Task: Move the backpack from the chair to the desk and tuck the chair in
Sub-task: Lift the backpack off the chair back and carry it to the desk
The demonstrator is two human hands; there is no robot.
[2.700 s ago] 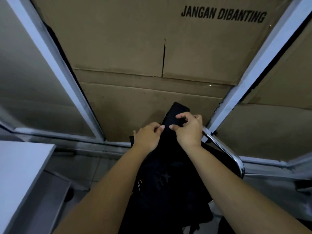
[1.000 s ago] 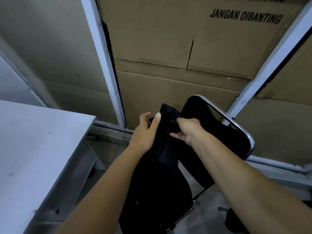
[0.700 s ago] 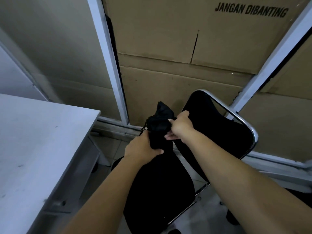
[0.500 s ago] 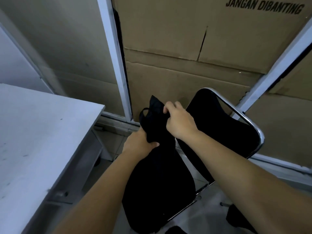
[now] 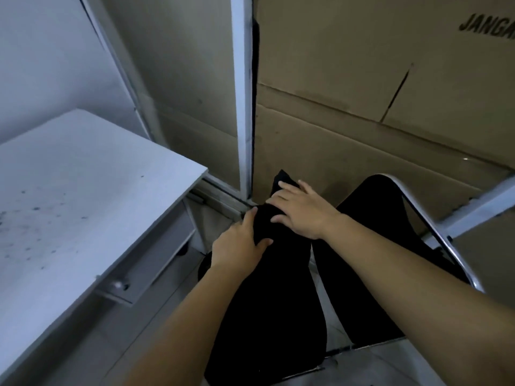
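— Head view, left to right: what is seen?

— A white desk (image 5: 69,190) is seen at the left. The black backpack (image 5: 267,302) hangs upright at centre, gripped at its top by the left hand (image 5: 239,246) and pressed by the right hand (image 5: 301,213).

— And the chair (image 5: 390,246)?

— To the right, apart from the desk. The desk lies left of the grip, nearer the left hand. "JANGA" is read on the cardboard (image 5: 362,79), upper right.

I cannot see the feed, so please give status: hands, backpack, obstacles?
Left hand and right hand both grip backpack top. Backpack between desk and chair, not on desk. Nothing visible blocking.
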